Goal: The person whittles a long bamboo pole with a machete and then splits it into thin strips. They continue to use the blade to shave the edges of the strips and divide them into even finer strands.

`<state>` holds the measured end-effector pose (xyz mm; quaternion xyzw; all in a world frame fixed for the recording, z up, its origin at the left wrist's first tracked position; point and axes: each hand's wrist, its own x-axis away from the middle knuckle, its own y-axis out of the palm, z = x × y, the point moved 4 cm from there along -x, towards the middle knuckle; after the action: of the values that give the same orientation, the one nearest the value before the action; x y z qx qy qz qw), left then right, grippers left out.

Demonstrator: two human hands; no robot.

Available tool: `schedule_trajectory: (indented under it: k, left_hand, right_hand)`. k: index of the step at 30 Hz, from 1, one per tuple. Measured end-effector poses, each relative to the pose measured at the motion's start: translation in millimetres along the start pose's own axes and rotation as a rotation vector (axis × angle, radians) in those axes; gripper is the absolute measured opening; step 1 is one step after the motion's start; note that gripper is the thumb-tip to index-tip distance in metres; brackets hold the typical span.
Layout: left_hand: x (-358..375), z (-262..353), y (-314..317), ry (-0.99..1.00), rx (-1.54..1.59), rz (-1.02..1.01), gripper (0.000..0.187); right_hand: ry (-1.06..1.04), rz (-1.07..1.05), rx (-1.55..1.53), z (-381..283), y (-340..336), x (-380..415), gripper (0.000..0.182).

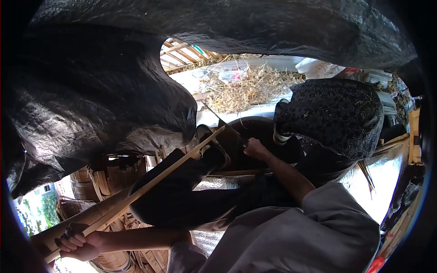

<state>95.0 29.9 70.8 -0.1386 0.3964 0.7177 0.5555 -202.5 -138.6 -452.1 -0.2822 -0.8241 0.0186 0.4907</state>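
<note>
My left hand point(79, 243), at lower left, is closed around a long, pale bamboo strip point(157, 178). The strip slants up to the right across my dark trousers point(168, 204), ending near the middle of the view. My right hand point(256, 149) grips a knife by its handle. The knife's thin dark blade point(217, 116) points up and left, passing close to the strip's far tip. Just below that tip is a foot in a sandal point(214, 148). A dark round basin-like shape point(255, 123) lies behind my right hand.
Black plastic sheeting point(100, 86) hangs over the top and left. Woven bamboo baskets point(114, 175) stand at left beside a thick pole point(57, 234). Dry straw point(255, 88) lies scattered at the back. Patterned dark cloth point(337, 113) bulges at right.
</note>
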Motion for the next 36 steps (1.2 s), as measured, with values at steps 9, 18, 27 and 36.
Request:
schedule_trajectory:
  k: [9, 18, 27, 36]
  left_hand:
    - [-1.6, -1.0, 0.1, 0.000, -0.072, 0.000, 0.032]
    - [-1.8, 6.1, -9.9, 0.183, -0.459, 0.224, 0.033]
    - [-0.8, 2.7, -2.6, 0.311, -0.701, 0.450, 0.034]
    - [-4.8, -4.6, -13.9, 0.293, -0.693, 0.457, 0.033]
  right_hand:
    - [-0.188, 0.050, -0.069, -26.6, -11.9, 9.1, 0.021]
    - [-0.084, 0.092, 0.014, 5.5, -6.9, -0.6, 0.021]
    - [-0.235, 0.079, -0.057, -23.5, -6.2, 10.7, 0.017]
    - [-0.146, 0.058, -0.011, -9.5, -12.6, 4.2, 0.018]
